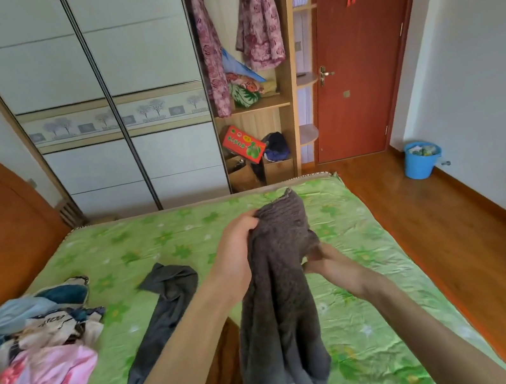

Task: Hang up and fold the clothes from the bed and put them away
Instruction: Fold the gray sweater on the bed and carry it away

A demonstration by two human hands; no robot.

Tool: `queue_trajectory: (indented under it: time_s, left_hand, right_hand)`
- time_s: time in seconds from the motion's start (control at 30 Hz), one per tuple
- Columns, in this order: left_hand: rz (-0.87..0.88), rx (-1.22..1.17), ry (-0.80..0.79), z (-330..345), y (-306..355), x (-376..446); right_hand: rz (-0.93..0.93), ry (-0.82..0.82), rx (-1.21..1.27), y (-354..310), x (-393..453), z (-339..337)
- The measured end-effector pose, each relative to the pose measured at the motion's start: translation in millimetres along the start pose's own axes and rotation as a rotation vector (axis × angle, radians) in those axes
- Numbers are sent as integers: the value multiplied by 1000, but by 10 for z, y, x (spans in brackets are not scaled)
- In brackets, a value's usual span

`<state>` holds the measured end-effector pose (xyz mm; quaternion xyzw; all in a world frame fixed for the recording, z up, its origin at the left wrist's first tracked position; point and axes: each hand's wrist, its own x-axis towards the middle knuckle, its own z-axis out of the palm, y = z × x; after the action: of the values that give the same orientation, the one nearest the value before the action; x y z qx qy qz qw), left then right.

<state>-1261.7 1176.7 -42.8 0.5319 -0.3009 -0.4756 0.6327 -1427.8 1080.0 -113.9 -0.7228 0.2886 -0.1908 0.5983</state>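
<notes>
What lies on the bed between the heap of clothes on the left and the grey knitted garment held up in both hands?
In the head view, one dark grey garment lies stretched on the green floral bedsheet there; the left forearm crosses above.

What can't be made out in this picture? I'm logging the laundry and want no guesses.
- Grey knit garment, head view: bunched in the left hand and right hand, so its type is unclear.
- Right hand's fingers: tucked behind the knit.
- Clothes pile: cut off by the left edge, overlapping and blurred; count unknown.
- Blue bucket: contents too small.
</notes>
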Motion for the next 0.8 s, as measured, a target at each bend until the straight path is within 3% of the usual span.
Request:
queue_trajectory:
  time_s: [0.07, 0.17, 0.23, 0.33, 0.53, 0.67, 0.8]
  left_hand:
    - [32, 3, 17, -89, 63, -21]
    - [97, 49, 4, -305, 192, -123]
    - [204, 216, 32, -553, 270, -174]
    - [299, 548, 65, -900, 290, -184]
    - [338, 605, 145, -1153, 318, -72]
    - [398, 779, 144, -1145, 472, 154]
    - [467, 916, 239, -1024, 780, 470]
  right_hand:
    - [0, -40, 63, 45, 44, 198]
    - [-77, 92, 112, 121, 51, 294]
    - [-154, 157, 90, 121, 34, 183]
    - [-235, 170, -38, 2, -1, -90]
    - [-310, 118, -339, -441, 83, -469]
    - [-361, 120, -516, -791, 226, -706]
    - [-351, 168, -490, -1072, 341, -1003]
